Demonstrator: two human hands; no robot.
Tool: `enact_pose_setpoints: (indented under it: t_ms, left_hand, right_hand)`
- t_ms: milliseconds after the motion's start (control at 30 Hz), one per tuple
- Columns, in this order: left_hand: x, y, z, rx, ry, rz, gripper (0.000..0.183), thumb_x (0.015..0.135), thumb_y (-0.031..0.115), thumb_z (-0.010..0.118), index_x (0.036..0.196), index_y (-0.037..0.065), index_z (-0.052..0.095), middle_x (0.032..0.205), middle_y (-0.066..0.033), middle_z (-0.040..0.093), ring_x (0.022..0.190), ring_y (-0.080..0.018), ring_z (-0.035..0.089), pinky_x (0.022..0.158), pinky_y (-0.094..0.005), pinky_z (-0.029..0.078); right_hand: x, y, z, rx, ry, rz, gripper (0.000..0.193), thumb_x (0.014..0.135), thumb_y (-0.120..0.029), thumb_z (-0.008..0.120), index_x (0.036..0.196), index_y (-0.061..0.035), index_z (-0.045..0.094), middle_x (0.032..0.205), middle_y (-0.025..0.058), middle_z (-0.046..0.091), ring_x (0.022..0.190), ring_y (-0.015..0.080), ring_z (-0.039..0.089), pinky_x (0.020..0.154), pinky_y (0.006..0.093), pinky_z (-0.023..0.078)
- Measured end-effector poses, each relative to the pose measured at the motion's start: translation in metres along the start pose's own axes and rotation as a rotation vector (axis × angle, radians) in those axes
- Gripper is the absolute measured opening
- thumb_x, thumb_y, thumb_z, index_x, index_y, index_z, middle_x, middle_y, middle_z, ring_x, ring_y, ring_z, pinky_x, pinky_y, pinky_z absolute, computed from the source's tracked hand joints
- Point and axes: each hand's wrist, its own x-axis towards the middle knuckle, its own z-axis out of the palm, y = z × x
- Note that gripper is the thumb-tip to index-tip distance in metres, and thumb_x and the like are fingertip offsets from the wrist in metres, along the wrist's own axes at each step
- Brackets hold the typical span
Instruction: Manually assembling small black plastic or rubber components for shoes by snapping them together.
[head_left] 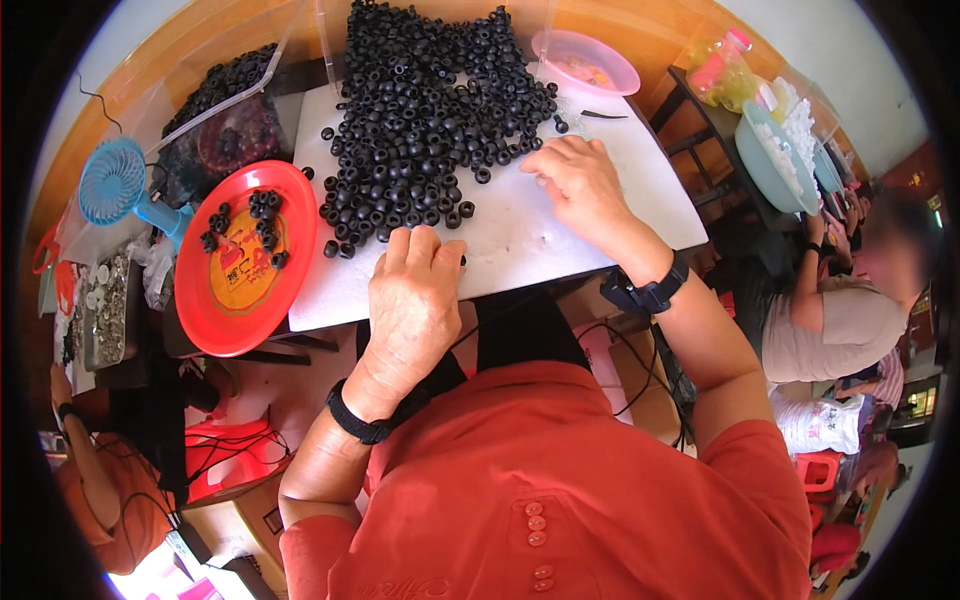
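Observation:
A large heap of glossy black beads (410,140), round with wide holes, spreads over the white board (590,240) in front of me. My left hand (415,295) rests at the heap's near edge, its fingers bent down and close together. The fingertips are hidden; a bit of something black shows by the index finger. To the right of the heap, my right hand (585,190) hovers over or touches the board, fingers loosely curled and slightly apart, with nothing visible in them. Left of the board, a red plate (225,335) carries a few small clusters of black beads.
A pink bowl (622,75) stands at the board's far right, near a thin black tool (603,115). Clear bins with dark beads and a blue fan (113,180) are at left. A light-green basin (765,160) with white items stands right. Other people sit on both sides.

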Motion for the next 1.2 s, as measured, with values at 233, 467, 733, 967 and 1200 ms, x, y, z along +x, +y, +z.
enact_pose_setpoints:
  t_ms: [233,467,733,967,1200]
  left_hand:
    - [-0.001,-0.002,0.005,0.020,0.038,-0.006,0.022,0.075,-0.003,0.068,0.097,0.003,0.069,0.084,-0.0084,0.053,0.078,-0.0279,0.055,0.063,-0.0386,0.049]
    - [0.002,0.001,0.006,0.026,0.074,-0.055,0.025,0.071,-0.002,0.072,0.095,0.004,0.069,0.084,-0.0077,0.053,0.080,-0.0274,0.055,0.065,-0.0387,0.049]
    - [0.001,0.001,0.002,-0.038,0.054,-0.051,0.023,0.073,-0.004,0.071,0.095,0.002,0.068,0.086,-0.0093,0.056,0.082,-0.0292,0.057,0.068,-0.0386,0.050]
    - [-0.005,0.000,-0.005,-0.532,0.093,-0.205,0.017,0.084,-0.004,0.067,0.100,-0.002,0.067,0.089,-0.0070,0.062,0.079,-0.0180,0.057,0.067,-0.0298,0.047]
    - [-0.003,0.001,-0.015,-1.253,-0.043,-0.683,0.018,0.093,0.001,0.062,0.109,-0.003,0.068,0.094,-0.0083,0.069,0.072,-0.0092,0.059,0.058,-0.0210,0.046]
  right_hand:
    - [-0.008,-0.001,-0.014,-0.178,0.086,0.154,0.018,0.075,-0.002,0.066,0.088,-0.0142,0.069,0.086,0.0034,0.060,0.093,0.0255,0.057,0.079,0.0401,0.038]
    - [-0.007,-0.017,-0.013,-0.250,-0.055,0.032,0.024,0.072,0.000,0.068,0.091,-0.0136,0.072,0.089,0.0022,0.057,0.097,0.0237,0.055,0.083,0.0386,0.037]
    - [-0.002,-0.015,-0.018,-0.368,-0.102,-0.187,0.008,0.078,-0.009,0.059,0.082,-0.0083,0.066,0.091,0.0062,0.058,0.096,0.0253,0.053,0.086,0.0394,0.037]
    - [-0.003,-0.018,-0.016,-0.383,-0.122,-0.203,0.007,0.078,-0.010,0.059,0.081,-0.0065,0.064,0.086,0.0076,0.058,0.093,0.0251,0.054,0.083,0.0386,0.038]
    - [-0.002,-0.023,-0.017,-0.346,-0.162,-0.222,0.006,0.076,-0.007,0.059,0.081,-0.0039,0.062,0.083,0.0096,0.058,0.089,0.0269,0.055,0.082,0.0384,0.040]
